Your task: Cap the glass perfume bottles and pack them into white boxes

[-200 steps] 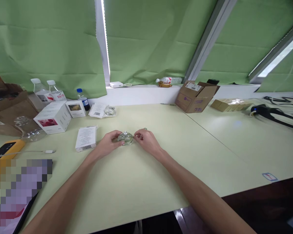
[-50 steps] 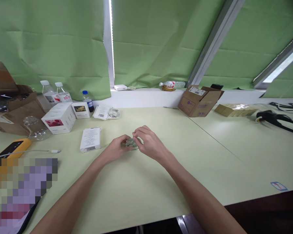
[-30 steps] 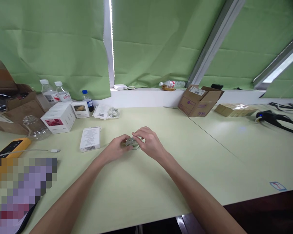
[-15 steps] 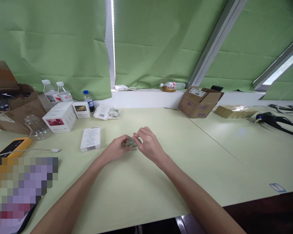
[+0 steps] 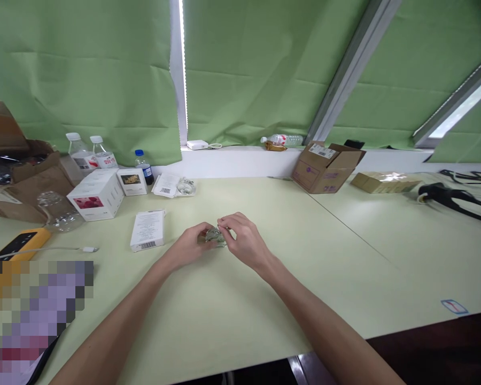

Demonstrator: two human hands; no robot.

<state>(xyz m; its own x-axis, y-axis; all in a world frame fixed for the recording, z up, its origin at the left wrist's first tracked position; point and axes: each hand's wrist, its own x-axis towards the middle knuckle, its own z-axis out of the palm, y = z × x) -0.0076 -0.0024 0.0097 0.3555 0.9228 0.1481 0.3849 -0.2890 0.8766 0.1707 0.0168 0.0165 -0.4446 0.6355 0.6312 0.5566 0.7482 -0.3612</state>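
Glass bottle (image 5: 215,237): just above or on the worktop (image 5: 208,321), between your two hands, near the middle of the view; contact with the surface cannot be made out. Your fingers cover its left side and most of its top, so neck and full outline are hidden. What shows is small, clear, faintly greenish and shiny, with a rounded outline; detail inside is too fine to read.

Your left hand (image 5: 193,241) grasps the bottle from the left, thumb in front, other fingers partly out of sight behind. Your right hand (image 5: 243,235) has thumb and forefinger brought together at the bottle's top; you cannot tell whether they pinch a small part or only touch the glass. Both your forearms run off the lower edge.

Left of your left hand, well apart from the bottle, a white carton (image 5: 148,230) lies flat; its print is illegible at this size. Behind it, a barcoded packet (image 5: 165,185) lies beside a clear, glassy item (image 5: 186,186) whose form is unclear. At far left, a brown paper bag (image 5: 34,187) is cut off by the edge; below, a pixelated patch (image 5: 32,321) masks whatever lies there. At far right, a black object (image 5: 457,200) is also cropped.
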